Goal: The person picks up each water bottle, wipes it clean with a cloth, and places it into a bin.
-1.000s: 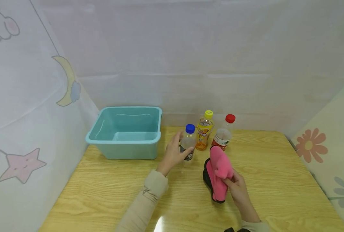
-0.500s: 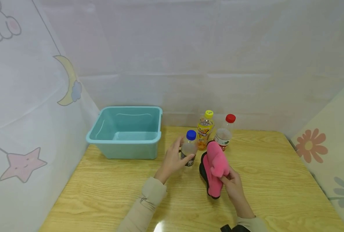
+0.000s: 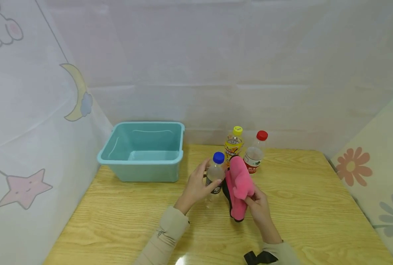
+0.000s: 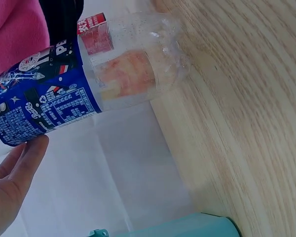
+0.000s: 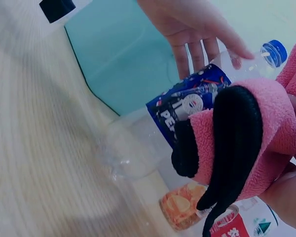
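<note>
My left hand (image 3: 194,187) holds a clear plastic Pepsi bottle (image 3: 216,172) with a blue cap, thumb on the near side and fingers on the far side. The bottle's dark blue label (image 4: 44,89) fills part of the left wrist view. I cannot tell whether its base touches the table. In my right hand (image 3: 258,206) a folded pink fleece cloth (image 3: 241,180) with black edging is gripped, its left side close against the bottle. The right wrist view has the black edging (image 5: 237,133) overlapping the bottle's label; whether they touch is unclear.
A light teal plastic tub (image 3: 150,171) stands at the back left of the wooden table (image 3: 123,221). Behind the cloth are a yellow-capped drink bottle (image 3: 234,145) and a red-capped bottle (image 3: 254,154). White printed sheets (image 3: 196,73) hang around the table.
The Pepsi bottle has come nearer to me in my left hand. My right hand has carried the pink cloth leftward, from apart to right beside the bottle.
</note>
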### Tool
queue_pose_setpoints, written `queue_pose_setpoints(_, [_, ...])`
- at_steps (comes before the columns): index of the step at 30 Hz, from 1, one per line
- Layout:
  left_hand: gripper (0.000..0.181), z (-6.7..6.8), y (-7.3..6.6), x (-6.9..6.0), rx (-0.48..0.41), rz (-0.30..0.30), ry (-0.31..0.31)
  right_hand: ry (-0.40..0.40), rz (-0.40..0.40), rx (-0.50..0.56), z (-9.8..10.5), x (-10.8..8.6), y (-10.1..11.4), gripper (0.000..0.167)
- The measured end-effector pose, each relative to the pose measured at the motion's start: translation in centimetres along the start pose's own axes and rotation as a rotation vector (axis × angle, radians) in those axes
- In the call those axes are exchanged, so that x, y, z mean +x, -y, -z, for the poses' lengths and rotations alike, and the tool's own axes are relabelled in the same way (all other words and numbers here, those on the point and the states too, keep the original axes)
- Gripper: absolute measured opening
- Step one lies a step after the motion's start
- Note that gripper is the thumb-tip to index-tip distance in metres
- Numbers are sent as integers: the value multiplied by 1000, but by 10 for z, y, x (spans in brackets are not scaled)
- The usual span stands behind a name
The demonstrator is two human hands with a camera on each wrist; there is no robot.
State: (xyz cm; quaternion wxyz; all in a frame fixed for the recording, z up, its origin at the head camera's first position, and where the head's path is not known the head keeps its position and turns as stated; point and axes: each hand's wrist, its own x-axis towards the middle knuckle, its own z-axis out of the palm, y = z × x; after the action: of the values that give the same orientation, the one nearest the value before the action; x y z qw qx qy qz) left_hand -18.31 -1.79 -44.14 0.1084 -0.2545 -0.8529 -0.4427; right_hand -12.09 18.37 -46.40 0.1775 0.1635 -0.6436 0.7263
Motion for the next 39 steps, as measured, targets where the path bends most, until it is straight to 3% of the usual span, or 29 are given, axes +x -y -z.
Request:
queue_pose_setpoints(10, [58, -3, 3, -1, -40, -70, -41, 16, -39, 9, -14, 7, -2, 54])
queue_pose_setpoints(22, [54, -2, 1, -2, -69, -31, -38, 7, -80, -8, -19, 10, -5, 54])
queue_pose_setpoints(33, [49, 5, 9, 2, -106, -118, 72, 28, -83, 12, -19, 10, -7, 54])
queue_pose_setpoints(39, [62, 8, 10, 2, -139, -120, 134, 35, -79, -6, -18, 11, -7, 52])
